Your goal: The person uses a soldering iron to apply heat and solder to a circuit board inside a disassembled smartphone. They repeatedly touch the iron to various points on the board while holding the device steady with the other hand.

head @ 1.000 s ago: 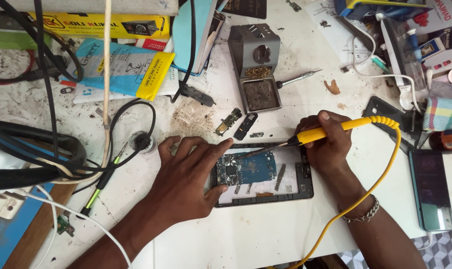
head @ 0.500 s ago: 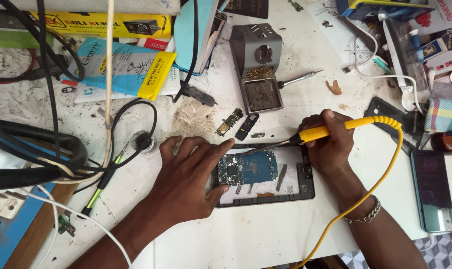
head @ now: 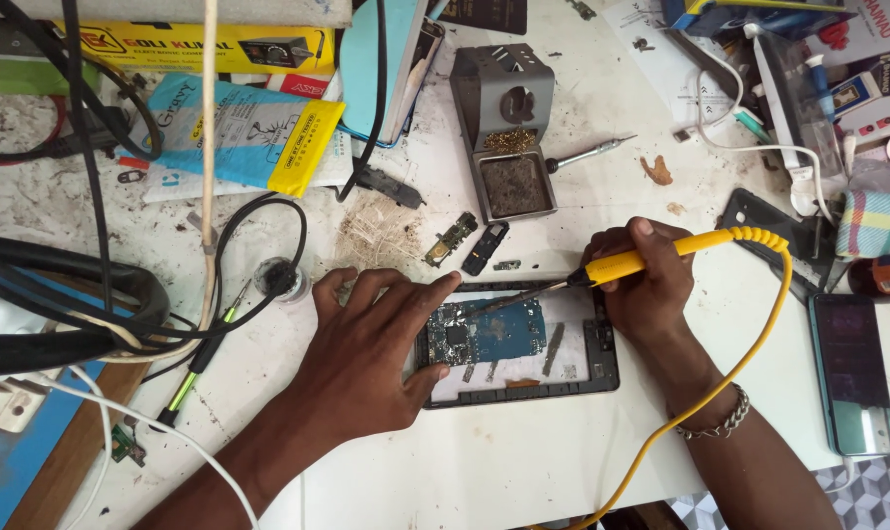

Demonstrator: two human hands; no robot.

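Observation:
An opened phone frame (head: 602, 378) lies on the white bench with a blue circuit board (head: 499, 334) inside it. My left hand (head: 366, 358) rests flat on the frame's left side, fingers spread, fingertips touching the board's upper left edge. My right hand (head: 641, 280) grips a yellow-handled soldering iron (head: 651, 255) like a pen. Its metal tip slants down to the left and meets the top of the board. A yellow cord (head: 749, 344) loops from the handle down past my right wrist, which wears a chain bracelet.
A grey soldering stand (head: 504, 128) with brass wool and sponge sits behind the frame. Small loose phone parts (head: 469, 243) lie beside it. A phone (head: 852, 373) lies at the right. Black cables (head: 91, 294), a blue-yellow packet (head: 239, 132) and boxes crowd the left and back.
Both hands keep their places; the iron's tip has shifted only slightly on the board. The view has drifted a little.

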